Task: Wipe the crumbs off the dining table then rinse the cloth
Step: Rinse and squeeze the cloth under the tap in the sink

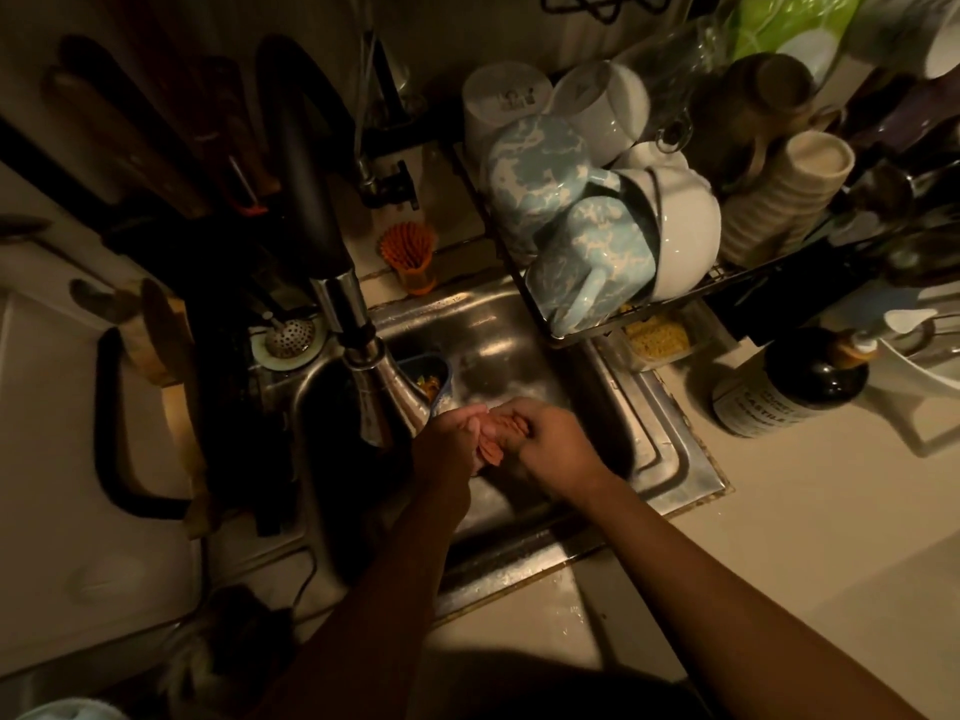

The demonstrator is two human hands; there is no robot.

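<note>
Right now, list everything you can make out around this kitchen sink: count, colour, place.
crumpled pink cloth: one, pink, over the sink, between both hands
stainless steel sink: one, silver, centre
steel faucet with dark neck: one, silver and black, left of the hands
perforated metal strainer: one, silver, left of the faucet
orange ribbed plastic cup: one, orange, behind the sink
wire dish rack: one, dark, right of the sink
marbled ceramic mugs: two, pale blue and white, on the rack
white ceramic bowl: one, white, beside the mugs
dark labelled bottle: one, dark, on the right counter
left hand: grips the cloth
right hand: grips the cloth
</note>
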